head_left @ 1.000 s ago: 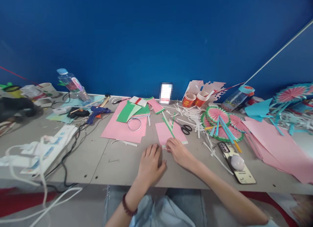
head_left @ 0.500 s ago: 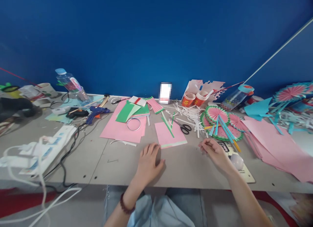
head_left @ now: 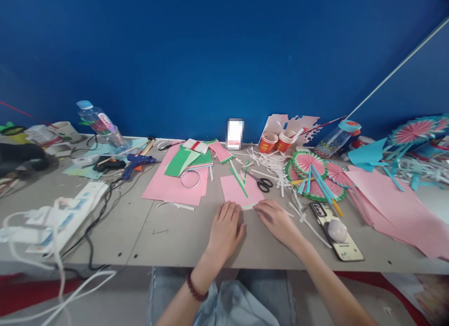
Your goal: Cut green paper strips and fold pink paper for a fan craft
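Note:
A small pink paper sheet (head_left: 232, 189) lies before me with a pale green strip (head_left: 249, 206) along its near edge. My left hand (head_left: 227, 228) rests flat over the sheet's near left edge, palm down, fingers stretched out. Across from it, my right hand (head_left: 277, 221) lies low with its fingertips on the near right corner, fingers loosely bent; what is under them is hidden. Narrow green paper strips (head_left: 240, 182) cross the sheet's upper part. Black-handled scissors (head_left: 264, 184) lie at its right side, their blades toward the strips.
Pink and green papers (head_left: 154, 188) with a ring (head_left: 190, 179) lie left. Beyond them are a blue glue gun (head_left: 135, 166) and a power strip (head_left: 75, 218). To the right are paper fans (head_left: 308, 167), a phone (head_left: 351, 246), white paper scraps (head_left: 270, 162) and red cups (head_left: 268, 142).
My right hand has moved left from beside the phone onto the pink sheet's near right corner, uncovering the phone and some white strips. My left hand has shifted slightly right, over the sheet's edge.

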Demonstrator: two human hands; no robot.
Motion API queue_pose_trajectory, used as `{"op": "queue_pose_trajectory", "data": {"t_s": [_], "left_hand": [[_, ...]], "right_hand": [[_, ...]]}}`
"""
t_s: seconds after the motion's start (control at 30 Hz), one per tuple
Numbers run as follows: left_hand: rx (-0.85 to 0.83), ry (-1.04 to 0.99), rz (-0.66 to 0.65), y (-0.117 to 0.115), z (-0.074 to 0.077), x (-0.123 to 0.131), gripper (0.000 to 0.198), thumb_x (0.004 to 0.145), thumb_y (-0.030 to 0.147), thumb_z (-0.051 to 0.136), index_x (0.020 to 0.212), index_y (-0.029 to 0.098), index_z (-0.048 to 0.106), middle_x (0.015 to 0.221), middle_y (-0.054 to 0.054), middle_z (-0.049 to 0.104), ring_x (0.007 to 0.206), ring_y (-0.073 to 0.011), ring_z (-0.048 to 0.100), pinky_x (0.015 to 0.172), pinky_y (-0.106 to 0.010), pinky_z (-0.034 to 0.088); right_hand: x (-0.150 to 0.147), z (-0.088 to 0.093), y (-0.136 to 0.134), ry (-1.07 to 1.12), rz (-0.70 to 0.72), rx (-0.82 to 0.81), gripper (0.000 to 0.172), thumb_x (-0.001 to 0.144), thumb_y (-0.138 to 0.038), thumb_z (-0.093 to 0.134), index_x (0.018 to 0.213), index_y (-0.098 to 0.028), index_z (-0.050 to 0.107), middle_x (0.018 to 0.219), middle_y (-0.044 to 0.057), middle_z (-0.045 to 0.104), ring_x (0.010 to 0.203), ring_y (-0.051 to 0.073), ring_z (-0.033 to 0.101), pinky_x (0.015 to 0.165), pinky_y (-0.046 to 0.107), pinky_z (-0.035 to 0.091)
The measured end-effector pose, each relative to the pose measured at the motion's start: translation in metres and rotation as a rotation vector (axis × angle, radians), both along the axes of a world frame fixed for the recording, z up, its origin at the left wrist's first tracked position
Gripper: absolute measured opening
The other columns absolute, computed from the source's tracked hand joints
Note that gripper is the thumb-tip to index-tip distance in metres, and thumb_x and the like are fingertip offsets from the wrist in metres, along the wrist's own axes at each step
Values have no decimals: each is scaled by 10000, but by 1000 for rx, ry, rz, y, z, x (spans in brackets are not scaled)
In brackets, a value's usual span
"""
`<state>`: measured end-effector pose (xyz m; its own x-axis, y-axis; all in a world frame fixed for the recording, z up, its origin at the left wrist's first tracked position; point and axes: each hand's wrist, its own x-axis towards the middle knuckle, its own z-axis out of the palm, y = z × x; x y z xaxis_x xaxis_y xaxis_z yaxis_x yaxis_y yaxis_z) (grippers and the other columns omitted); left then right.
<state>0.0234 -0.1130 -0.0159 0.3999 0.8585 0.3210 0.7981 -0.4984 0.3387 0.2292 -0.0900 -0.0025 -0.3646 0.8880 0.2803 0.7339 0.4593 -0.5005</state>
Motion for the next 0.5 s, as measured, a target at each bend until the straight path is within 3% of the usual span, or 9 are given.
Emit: {"op": "queue_pose_trajectory", "data": {"t_s": [0.17,0.5], "left_hand": [[7,49,34,2,-4,3,451,853,276,490,1283,146,451,1271,-117,538,1229,-263,440,1059,-459,336],[1,59,54,0,-6,5,446,854,268,475,1283,144,467,1275,-121,528,1225,-275,432,1021,-445,368]], "right_hand": [[-20,-7,5,-68,72,41,197,895,-171,473,982,-203,647,940,79,649,910,211,599,825,370,504],[-25,-12,8,-127,67,117,197,892,-127,457,907,-205,637,879,73,630,868,219,573,771,362,494]]}}
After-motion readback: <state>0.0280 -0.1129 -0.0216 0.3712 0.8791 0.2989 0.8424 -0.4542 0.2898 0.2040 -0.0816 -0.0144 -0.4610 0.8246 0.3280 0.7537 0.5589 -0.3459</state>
